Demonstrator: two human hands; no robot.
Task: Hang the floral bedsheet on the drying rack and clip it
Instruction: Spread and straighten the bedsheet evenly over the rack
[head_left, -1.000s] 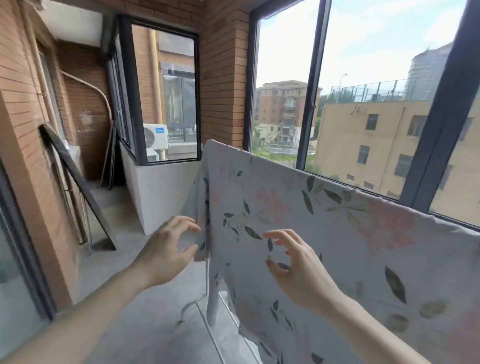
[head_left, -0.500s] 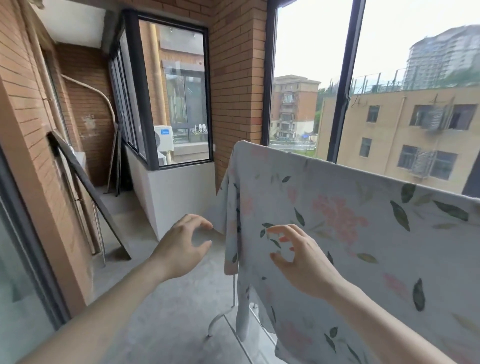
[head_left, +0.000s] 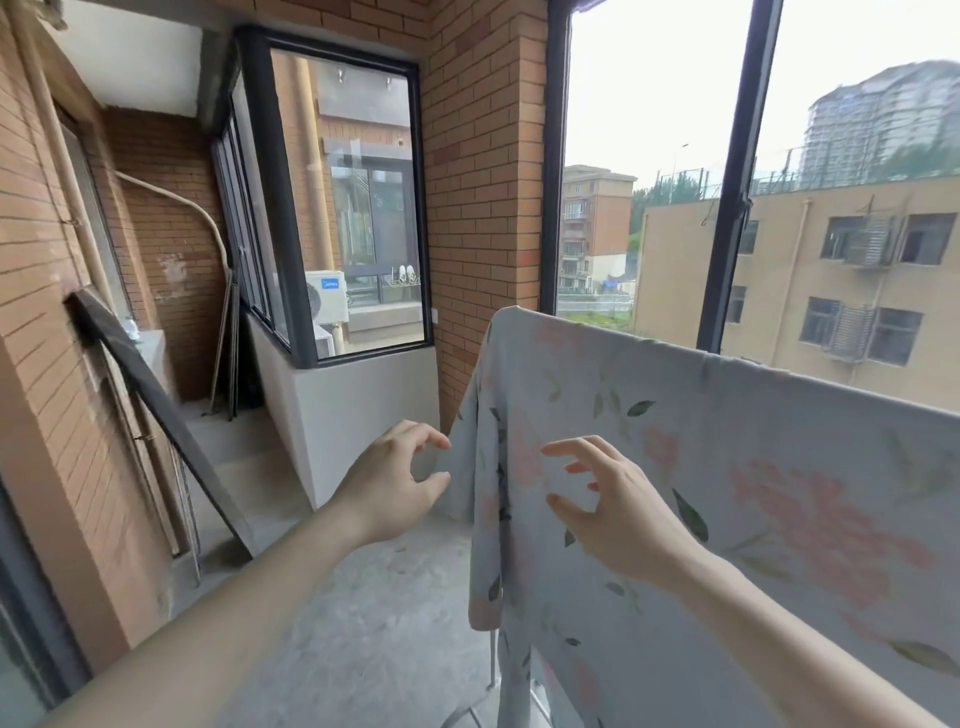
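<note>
Floral bedsheet (head_left: 727, 467) draped over the top bar of a drying rack, of which only a pale leg (head_left: 492, 660) shows below the cloth's left edge; the sheet hangs down the near side and fills the lower right of the view, in front of the large window (head_left: 649, 156). Left hand (head_left: 387, 486) held just off the sheet's left edge, fingers loosely curled with thumb and forefinger apart, holding nothing; whether the fingertips brush the hanging fold cannot be told. Right hand (head_left: 618, 512) raised in front of the sheet, fingers spread and bent, thumb apart from them, gripping nothing. Compared with half a second earlier, both hands keep nearly the same open pose, the left having drawn closer to the sheet's edge; the view has shifted so that the sheet's corner sits further right and more brick wall (head_left: 483, 208) and concrete floor (head_left: 363, 623) are seen. A dark frame (head_left: 156, 426) leans against the left wall.
</note>
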